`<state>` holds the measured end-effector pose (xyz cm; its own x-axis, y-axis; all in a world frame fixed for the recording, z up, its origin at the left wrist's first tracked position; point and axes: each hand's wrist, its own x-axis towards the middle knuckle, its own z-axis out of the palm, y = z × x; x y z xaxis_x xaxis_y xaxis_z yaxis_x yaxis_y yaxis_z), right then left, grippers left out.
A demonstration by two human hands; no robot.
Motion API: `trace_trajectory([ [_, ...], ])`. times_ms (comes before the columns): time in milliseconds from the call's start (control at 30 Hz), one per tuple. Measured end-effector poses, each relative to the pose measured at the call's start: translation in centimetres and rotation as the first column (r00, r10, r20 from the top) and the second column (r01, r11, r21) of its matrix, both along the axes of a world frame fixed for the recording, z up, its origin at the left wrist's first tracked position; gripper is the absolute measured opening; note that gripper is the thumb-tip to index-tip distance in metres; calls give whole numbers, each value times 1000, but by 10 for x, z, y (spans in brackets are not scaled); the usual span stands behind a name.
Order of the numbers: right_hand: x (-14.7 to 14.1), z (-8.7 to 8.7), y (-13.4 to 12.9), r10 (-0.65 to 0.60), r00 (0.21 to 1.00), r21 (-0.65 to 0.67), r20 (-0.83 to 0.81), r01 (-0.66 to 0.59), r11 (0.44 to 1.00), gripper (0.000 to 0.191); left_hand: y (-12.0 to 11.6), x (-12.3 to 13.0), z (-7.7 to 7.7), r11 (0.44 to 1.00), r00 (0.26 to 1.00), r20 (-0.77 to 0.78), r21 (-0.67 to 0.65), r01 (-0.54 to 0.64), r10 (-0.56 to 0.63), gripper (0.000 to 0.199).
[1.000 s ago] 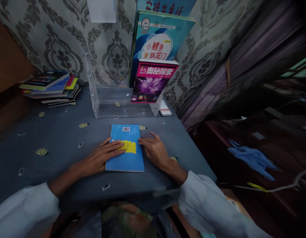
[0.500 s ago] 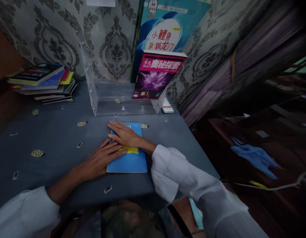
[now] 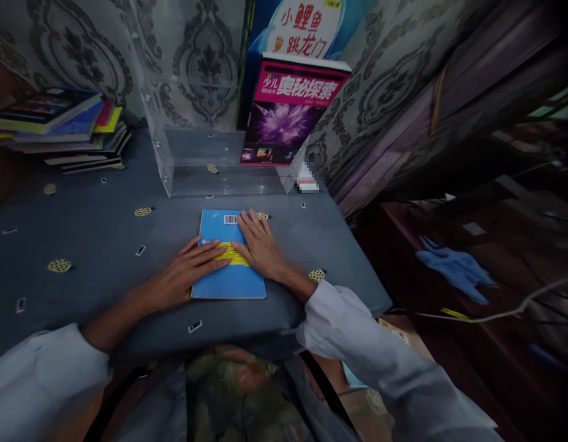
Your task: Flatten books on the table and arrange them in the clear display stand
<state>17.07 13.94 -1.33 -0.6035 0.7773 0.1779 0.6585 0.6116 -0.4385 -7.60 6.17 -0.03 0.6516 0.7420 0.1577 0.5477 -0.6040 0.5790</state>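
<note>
A: Setup, biggest first?
B: Patterned tabletop [image 3: 94, 230], then clear rack [image 3: 223, 182]. Pile of books [image 3: 58, 126] left of the rack, pink-and-purple book [image 3: 284, 123] standing in its right part. Blue book [image 3: 231, 285] lies flat on the tabletop, in front of the rack.
A: Handling of the blue book?
B: Light, I'd guess. Thin paperback, bends a bit, not fragile, though corners could crease. Cover looks smooth, maybe slippery. Best hold: both long sides, thumbs on top, fingers under. Can't tell which side is the spine.
A: Grip state?
B: Neither is clamped. Left grip [image 3: 180, 276] flat over the left long side, fingers close together, tips on the cover. Right grip [image 3: 264, 253] over the right long side, thumb apart from the fingers.
A: Looks?
B: Plain bright blue face up, upright rectangle, slight shine. Ragged yellow patch [image 3: 229, 252] mid-cover with tiny lines, unreadable, partly under the hands. Smallest: white barcode label [image 3: 230, 219] at the end nearest the rack, beside the right fingertips.
</note>
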Motion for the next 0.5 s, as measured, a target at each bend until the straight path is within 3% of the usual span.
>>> trace_trajectory([
  [167,9,4,-42,17,1000,-26,17,-17,1000,70,0,-2,0,998,999,-26,45,38,-37,57],
  [267,22,7,-70,57,998,-46,-9,-58,997,76,0,-4,-3,988,997,-39,135,71,-66,60],
  [367,41,10,-93,141,988,-58,-57,-145,988,88,0,-6,-5,971,996,-57,226,83,-72,62],
  [500,66,15,-103,253,962,-77,-101,-261,962,122,0,-8,2,959,996,-57,269,88,-76,57],
])
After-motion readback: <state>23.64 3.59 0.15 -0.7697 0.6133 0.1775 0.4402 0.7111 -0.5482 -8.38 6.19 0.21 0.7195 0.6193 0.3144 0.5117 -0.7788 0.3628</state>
